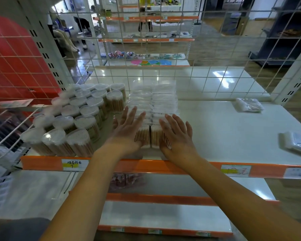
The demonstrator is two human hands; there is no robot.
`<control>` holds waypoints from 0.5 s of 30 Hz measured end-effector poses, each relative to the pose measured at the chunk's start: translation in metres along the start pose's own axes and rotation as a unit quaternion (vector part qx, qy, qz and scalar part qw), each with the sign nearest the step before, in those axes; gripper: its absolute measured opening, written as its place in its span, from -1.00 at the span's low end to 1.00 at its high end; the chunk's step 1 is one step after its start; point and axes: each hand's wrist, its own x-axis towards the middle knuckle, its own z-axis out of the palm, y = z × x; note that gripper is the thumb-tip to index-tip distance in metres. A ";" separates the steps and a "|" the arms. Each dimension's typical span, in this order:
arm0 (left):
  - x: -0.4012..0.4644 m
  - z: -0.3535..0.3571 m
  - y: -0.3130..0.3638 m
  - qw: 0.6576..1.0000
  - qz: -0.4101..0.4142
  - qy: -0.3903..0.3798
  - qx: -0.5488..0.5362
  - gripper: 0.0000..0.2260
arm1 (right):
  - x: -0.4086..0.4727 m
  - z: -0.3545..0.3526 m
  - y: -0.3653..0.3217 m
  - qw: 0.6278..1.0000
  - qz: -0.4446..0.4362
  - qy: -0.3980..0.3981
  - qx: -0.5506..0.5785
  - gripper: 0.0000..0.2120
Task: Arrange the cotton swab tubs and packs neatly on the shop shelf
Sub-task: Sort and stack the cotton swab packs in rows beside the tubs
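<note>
Left hand point(129, 126), right hand point(176, 132) spread flat on centre-frame packs point(153, 105); uneven push probably skews rows into tubs point(76, 115).

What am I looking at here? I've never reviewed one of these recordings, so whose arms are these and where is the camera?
There is no machine: a person wears one wide-angle camera on the head, looking down at their own bare arms. The left hand and right hand lie flat, fingers straight, on two rows of clear cotton swab packs on a white shop shelf. Nothing is gripped. Left of the rows stand round cotton swab tubs. Two loose packs lie at the right.
</note>
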 end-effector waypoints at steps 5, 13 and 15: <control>0.000 -0.006 0.016 1.000 0.017 0.015 0.004 -0.25 | 0.002 -0.002 0.002 0.998 0.001 0.053 0.022 -0.31; 0.007 -0.007 0.057 0.998 0.049 0.020 0.028 -0.32 | -0.002 -0.011 0.020 0.988 0.008 0.151 -0.017 -0.52; 0.009 -0.006 0.070 0.998 0.053 0.017 0.034 -0.33 | -0.006 -0.014 0.028 0.987 0.013 0.161 0.001 -0.52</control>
